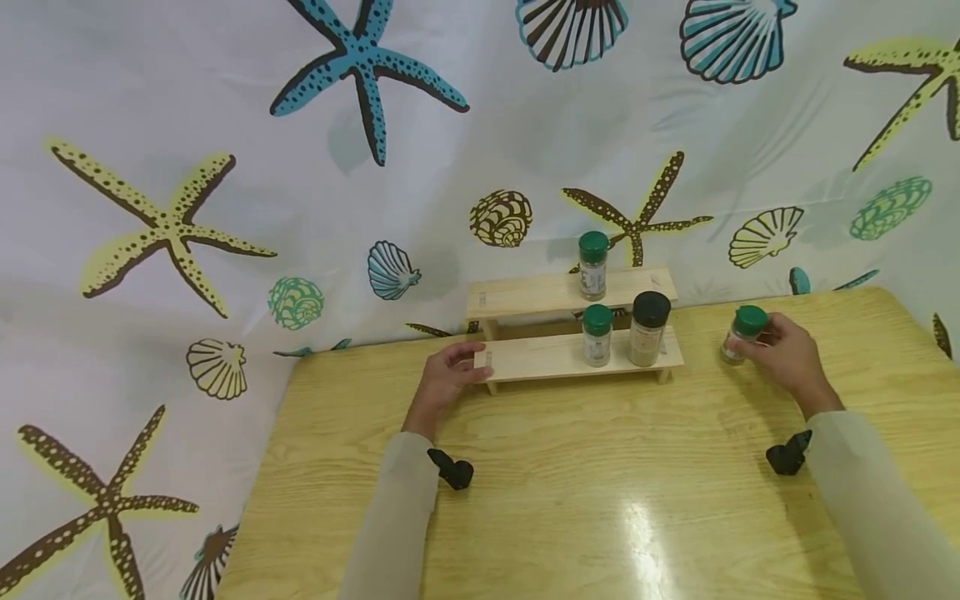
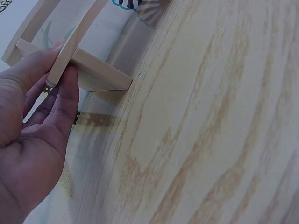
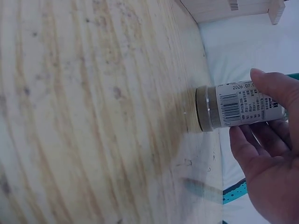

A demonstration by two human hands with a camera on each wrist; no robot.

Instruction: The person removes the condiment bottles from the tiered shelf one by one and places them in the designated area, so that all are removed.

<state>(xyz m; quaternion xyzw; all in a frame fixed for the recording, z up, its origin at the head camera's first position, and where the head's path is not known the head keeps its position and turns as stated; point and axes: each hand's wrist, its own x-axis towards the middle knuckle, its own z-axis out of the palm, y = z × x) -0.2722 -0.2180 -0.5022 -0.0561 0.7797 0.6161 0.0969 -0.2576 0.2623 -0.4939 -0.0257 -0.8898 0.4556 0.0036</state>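
Note:
A two-step wooden rack (image 1: pixel 536 358) stands at the table's back edge. My left hand (image 1: pixel 446 377) pinches the left end of its lower step; in the left wrist view the hand (image 2: pixel 44 116) has thumb and fingers on either side of the board (image 2: pixel 70 51). To the right of the rack, my right hand (image 1: pixel 791 358) grips a green-capped jar (image 1: pixel 742 333). The right wrist view shows that jar's labelled side (image 3: pixel 243 105) between the thumb and fingers of the hand (image 3: pixel 273 163), its base at the tabletop; whether it touches is unclear.
One green-capped jar (image 1: pixel 593 267) stands on the upper step. On the lower step are another green-capped jar (image 1: pixel 597 337) and a larger black-capped jar (image 1: pixel 648 329), side by side. Behind the wooden table (image 1: pixel 555 492) hangs a white cloth (image 1: pixel 450 167) with starfish and shells.

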